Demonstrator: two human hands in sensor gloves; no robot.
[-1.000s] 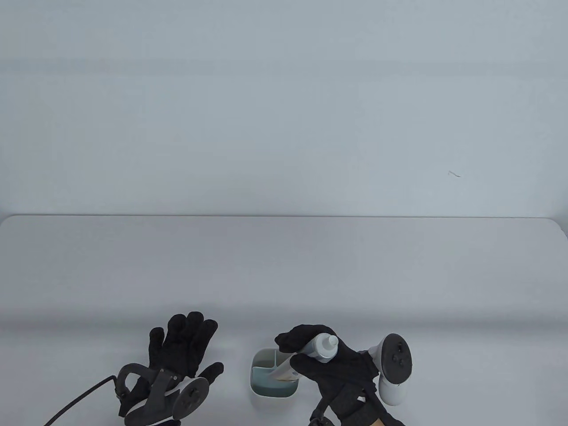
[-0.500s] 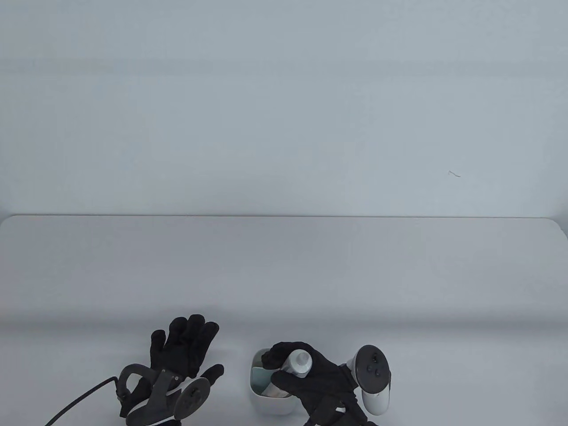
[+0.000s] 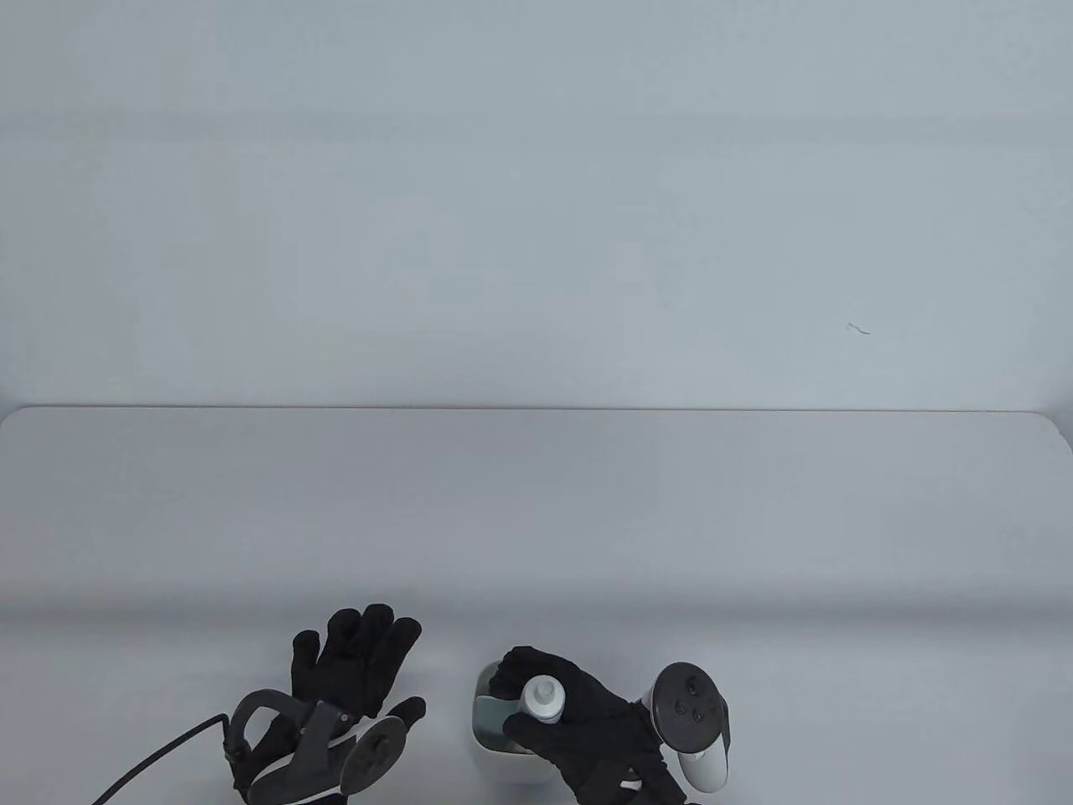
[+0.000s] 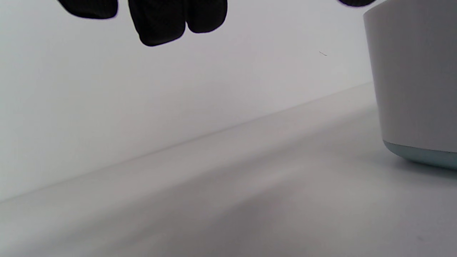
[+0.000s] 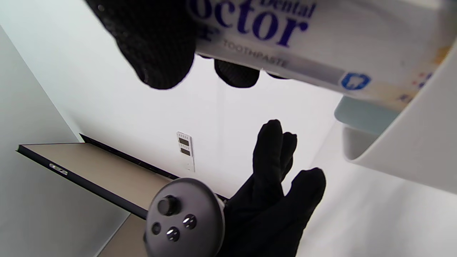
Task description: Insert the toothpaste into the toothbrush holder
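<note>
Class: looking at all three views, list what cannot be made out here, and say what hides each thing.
- Tube bottom end: table view, hidden inside the holder and under the right hand.
- Holder's rim: left wrist view, cut off by the top edge.
- Tube's cap: right wrist view, out of frame.
- Left hand palm: table view, faces down.

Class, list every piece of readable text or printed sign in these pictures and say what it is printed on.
"octor", start hidden by a finger: toothpaste tube gripped by the right hand.
"ental", cut off at the top edge: same tube.
"TOOTHPASTE": same tube.
Blue tooth emblem: same tube.
Small coloured print at the tube's lower end: too blurred to read.
Toothbrush holder: no text visible.
</note>
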